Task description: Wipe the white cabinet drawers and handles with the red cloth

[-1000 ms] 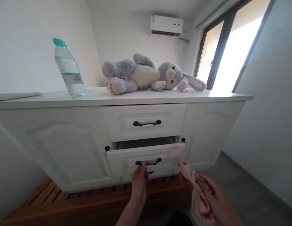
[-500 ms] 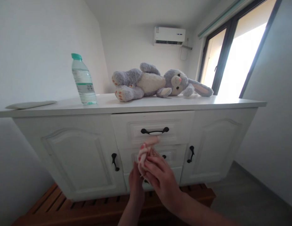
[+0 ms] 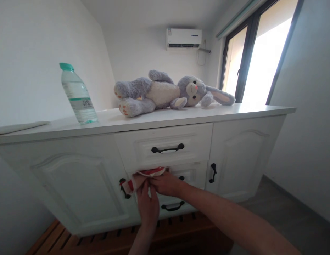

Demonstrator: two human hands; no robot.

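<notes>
Change since earlier frames: both hands have come together in front of the middle drawer, which now sits shut, where a second ago it stood pulled out with the left hand on its handle and the right hand holding the cloth off to the side.
Left hand: left hand [image 3: 148, 204] reaches up from the bottom edge, fingers curled closed round the lower part of a red and white cloth [image 3: 143, 177].
Right hand: right hand [image 3: 166, 184] comes in from the lower right on a long bare forearm, fingers closed over the cloth's right end, just beside the left hand.
Cloth: bunched and stretched between the two hands, pressed against or just in front of the middle drawer [image 3: 191, 174] front, below the top drawer [image 3: 165, 147].
Progress: as far as the view shows, the drawers are closed and the cloth remains outside them, in both hands; nothing has been laid down.
Cabinet: white sideboard [image 3: 74, 173] with panelled doors left and right, black handles, and a bottom drawer handle [image 3: 172, 206] showing under the hands.
On top: clear water bottle [image 3: 77, 95] with a green cap stands at the left; a grey and white plush rabbit [image 3: 165, 91] lies on its side at the centre; a flat pale object [image 3: 20, 125] rests at the far left.
Behind: wall air conditioner [image 3: 183, 37] and a tall dark-framed window [image 3: 257, 56] at the right.
Hard to make out: the hands hide the middle drawer's handle, and the cloth may be a sock or small garment, but its shape is too crumpled to tell.
</notes>
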